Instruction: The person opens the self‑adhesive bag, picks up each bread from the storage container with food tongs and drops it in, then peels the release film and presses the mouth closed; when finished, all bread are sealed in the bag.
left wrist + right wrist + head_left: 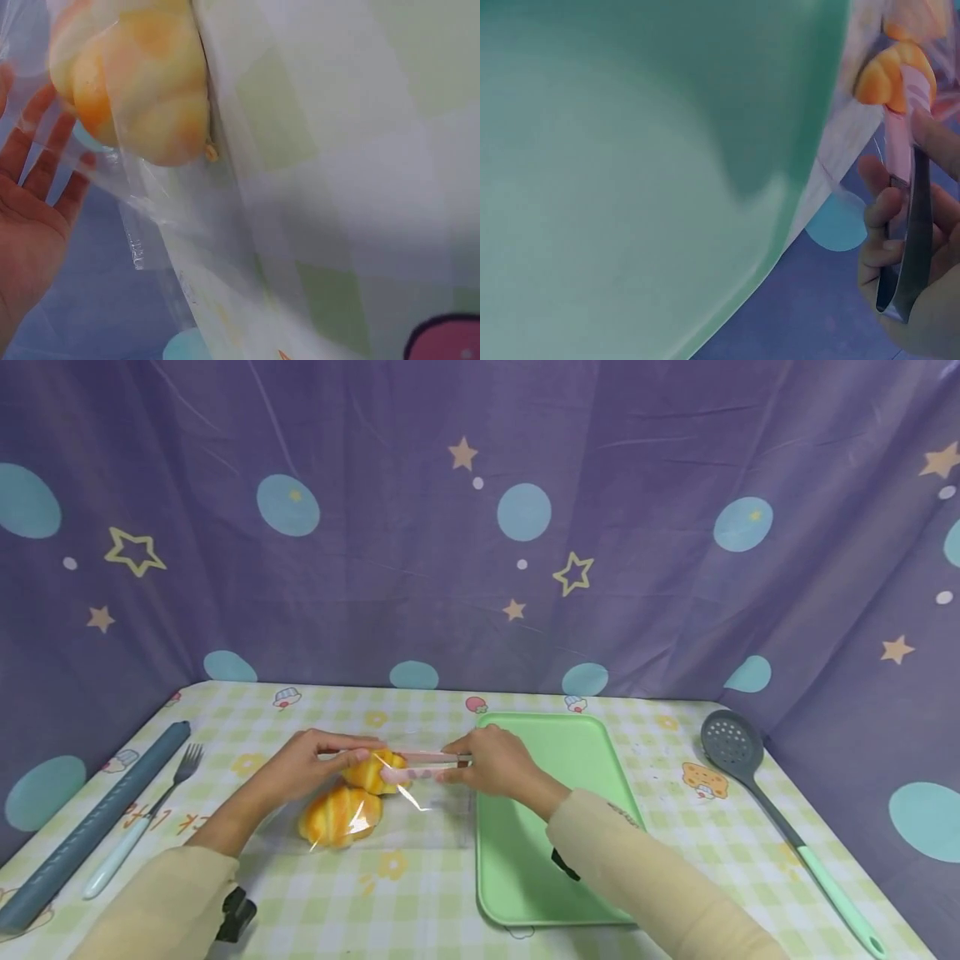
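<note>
A clear plastic bag [438, 827] lies left of the green tray [551, 868], with two croissant-shaped breads in it. The lower bread [339, 818] rests nearer me; the upper bread [367, 774] touches it from behind. My right hand [498, 764] grips metal tongs [915, 232] with pink tips. These tips reach leftward onto the upper bread inside the bag. Beside that bread is my left hand [303, 768], its thumb over the bread's near side. In the left wrist view its fingers [45, 161] are extended and spread, partly behind the clear film, next to a bread [161, 90].
On the left lie a dark blue-grey ridged roll [97, 827] and a fork [150, 814] with a pale handle. A slotted skimmer [780, 818] with a mint handle lies at the right. A purple patterned curtain [420, 527] surrounds the checked tablecloth [322, 918].
</note>
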Action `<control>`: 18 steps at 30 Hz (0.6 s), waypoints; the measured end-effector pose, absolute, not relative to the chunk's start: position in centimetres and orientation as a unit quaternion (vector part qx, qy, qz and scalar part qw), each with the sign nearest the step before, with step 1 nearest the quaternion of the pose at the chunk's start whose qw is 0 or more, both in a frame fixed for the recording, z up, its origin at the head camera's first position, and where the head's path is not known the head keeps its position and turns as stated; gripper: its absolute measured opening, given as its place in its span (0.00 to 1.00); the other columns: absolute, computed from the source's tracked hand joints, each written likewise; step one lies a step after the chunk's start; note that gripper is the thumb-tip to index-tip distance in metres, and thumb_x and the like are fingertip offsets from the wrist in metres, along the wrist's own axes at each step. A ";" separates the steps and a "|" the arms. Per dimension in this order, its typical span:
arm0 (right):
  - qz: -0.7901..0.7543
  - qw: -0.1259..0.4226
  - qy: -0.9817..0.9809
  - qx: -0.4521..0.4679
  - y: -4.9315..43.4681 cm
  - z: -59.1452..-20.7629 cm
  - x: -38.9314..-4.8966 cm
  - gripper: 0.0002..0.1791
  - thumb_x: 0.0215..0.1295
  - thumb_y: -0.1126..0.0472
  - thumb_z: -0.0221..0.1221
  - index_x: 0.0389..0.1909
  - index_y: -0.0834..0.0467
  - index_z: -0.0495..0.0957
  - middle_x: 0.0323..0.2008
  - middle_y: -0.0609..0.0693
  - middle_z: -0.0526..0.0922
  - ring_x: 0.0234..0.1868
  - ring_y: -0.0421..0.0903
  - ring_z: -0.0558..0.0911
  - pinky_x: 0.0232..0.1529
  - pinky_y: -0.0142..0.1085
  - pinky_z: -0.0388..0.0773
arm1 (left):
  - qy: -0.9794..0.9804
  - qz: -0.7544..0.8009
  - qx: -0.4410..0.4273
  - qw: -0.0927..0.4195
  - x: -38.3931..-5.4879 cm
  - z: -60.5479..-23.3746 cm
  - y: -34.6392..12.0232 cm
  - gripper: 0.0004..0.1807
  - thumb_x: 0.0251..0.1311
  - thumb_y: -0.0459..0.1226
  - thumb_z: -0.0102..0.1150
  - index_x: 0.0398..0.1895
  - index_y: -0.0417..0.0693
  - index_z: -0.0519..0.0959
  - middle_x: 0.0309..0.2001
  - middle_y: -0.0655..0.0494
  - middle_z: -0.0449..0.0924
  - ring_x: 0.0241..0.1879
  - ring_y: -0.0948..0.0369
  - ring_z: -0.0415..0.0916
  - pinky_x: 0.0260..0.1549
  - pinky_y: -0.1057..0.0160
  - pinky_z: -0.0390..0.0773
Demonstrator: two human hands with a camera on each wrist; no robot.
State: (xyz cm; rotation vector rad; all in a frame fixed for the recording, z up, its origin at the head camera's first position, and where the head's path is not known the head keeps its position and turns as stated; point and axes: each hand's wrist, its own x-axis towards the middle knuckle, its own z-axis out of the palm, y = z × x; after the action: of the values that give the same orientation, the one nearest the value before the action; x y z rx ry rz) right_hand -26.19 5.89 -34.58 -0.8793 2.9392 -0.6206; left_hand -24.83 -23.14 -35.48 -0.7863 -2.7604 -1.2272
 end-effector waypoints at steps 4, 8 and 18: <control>-0.192 0.010 0.942 -0.274 5.6 -34.6 -26.2 0.23 0.61 0.46 0.72 0.54 0.51 0.87 0.24 0.40 0.85 0.23 0.39 0.75 0.21 0.31 0.67 | -0.880 -0.399 -0.258 0.012 -24.9 -35.6 -23.0 0.14 0.71 0.41 0.62 0.55 0.50 0.87 0.53 0.56 0.86 0.59 0.46 0.79 0.58 0.40 0.76; -0.190 0.018 0.944 -0.271 5.5 -34.7 -26.4 0.24 0.61 0.45 0.72 0.55 0.52 0.87 0.22 0.39 0.85 0.23 0.39 0.74 0.23 0.31 0.66 | -0.879 -0.404 -0.253 0.005 -24.8 -35.5 -22.8 0.14 0.70 0.40 0.62 0.55 0.50 0.87 0.53 0.56 0.86 0.59 0.47 0.79 0.57 0.42 0.77; -0.177 0.050 0.945 -0.272 6.2 -34.3 -26.4 0.31 0.63 0.41 0.69 0.63 0.52 0.81 0.37 0.44 0.88 0.35 0.43 0.82 0.35 0.34 0.77 | -0.887 -0.397 -0.234 0.000 -24.8 -35.5 -23.2 0.15 0.71 0.42 0.61 0.56 0.50 0.87 0.54 0.54 0.85 0.60 0.45 0.78 0.59 0.38 0.73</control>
State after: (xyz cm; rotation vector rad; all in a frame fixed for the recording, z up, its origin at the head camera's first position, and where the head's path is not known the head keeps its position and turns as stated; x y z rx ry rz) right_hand -26.38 6.20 -34.33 -0.8284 2.8763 -0.5391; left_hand -24.82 -23.23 -35.47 -0.7355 -2.7873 -1.2470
